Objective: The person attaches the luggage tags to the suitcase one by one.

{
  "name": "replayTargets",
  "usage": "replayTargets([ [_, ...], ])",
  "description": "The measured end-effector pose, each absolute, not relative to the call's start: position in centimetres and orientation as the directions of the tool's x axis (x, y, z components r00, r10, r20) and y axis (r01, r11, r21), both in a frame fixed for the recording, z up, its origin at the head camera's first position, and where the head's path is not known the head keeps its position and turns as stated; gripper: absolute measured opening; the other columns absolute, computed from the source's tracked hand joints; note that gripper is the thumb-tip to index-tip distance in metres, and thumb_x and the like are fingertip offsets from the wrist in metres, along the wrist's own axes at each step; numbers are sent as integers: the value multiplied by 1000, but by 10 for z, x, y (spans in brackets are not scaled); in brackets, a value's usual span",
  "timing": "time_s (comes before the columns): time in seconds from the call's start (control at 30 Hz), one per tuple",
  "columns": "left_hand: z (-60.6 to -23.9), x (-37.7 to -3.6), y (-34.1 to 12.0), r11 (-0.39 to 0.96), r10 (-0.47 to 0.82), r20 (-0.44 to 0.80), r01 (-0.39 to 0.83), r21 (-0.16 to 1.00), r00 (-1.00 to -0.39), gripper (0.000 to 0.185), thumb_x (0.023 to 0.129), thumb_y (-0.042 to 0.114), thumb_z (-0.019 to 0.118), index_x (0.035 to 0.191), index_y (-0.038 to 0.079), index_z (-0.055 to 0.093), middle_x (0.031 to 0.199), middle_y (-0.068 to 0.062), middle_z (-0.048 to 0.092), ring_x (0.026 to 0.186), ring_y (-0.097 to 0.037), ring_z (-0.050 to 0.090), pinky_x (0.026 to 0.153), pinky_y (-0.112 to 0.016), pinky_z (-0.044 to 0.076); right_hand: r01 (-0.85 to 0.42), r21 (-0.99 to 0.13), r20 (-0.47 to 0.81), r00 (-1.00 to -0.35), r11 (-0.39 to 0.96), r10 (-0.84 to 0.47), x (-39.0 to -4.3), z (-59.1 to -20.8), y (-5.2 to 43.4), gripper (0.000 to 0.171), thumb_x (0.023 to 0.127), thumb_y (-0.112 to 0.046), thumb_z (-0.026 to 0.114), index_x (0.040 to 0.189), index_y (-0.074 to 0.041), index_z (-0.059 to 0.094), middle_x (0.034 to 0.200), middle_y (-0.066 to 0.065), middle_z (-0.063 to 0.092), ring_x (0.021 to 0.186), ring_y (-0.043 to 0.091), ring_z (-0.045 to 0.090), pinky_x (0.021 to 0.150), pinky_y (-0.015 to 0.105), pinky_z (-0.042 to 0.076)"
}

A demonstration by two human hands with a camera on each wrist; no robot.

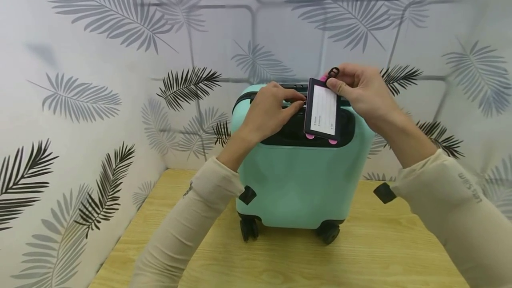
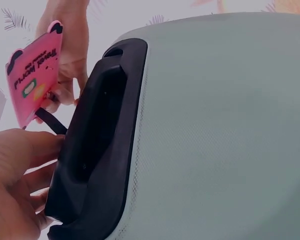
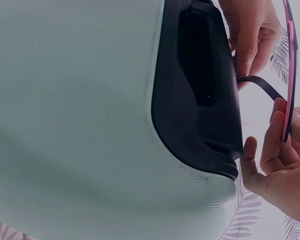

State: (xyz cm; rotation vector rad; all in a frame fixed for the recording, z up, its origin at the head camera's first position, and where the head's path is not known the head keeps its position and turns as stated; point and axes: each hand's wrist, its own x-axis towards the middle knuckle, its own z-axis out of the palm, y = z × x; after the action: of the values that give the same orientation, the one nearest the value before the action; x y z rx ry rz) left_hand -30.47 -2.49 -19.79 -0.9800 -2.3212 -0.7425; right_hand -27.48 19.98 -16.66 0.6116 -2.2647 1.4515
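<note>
my right hand [image 1: 362, 90] pinches pink-backed rectangular luggage tag [image 1: 322, 112] | left hand [image 1: 272, 112] fingers grip its black strap [image 2: 51, 121] at mint hard-shell suitcase [image 1: 300, 186] handle | keep strap untwisted, taut

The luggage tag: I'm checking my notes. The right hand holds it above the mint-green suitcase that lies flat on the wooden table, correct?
Not quite. The suitcase stands upright on its wheels on the wooden table, as the head view shows. The rest holds: the right hand pinches the luggage tag above it.
</note>
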Motion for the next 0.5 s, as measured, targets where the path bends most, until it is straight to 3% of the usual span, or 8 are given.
replayTargets([
  [0.33, -198, -299, -22, 637, 484, 622, 735, 232, -616, 24, 101, 17, 67, 121, 13, 79, 111, -3, 79, 99, -25, 63, 84, -37, 46, -533, -716, 506, -841, 451, -191, -279, -174, 201, 19, 104, -17, 65, 113, -1, 71, 89, -9, 74, 78, 13, 63, 70, 25, 50],
  [0.5, -189, -299, -29, 614, 473, 605, 732, 295, -640, 21, 103, 16, 65, 117, 13, 80, 110, -1, 79, 96, -17, 69, 87, -32, 51, -539, -719, 504, -839, 439, -205, -282, -177, 201, 17, 103, -16, 66, 112, -2, 71, 88, -8, 74, 76, 13, 64, 69, 24, 51],
])
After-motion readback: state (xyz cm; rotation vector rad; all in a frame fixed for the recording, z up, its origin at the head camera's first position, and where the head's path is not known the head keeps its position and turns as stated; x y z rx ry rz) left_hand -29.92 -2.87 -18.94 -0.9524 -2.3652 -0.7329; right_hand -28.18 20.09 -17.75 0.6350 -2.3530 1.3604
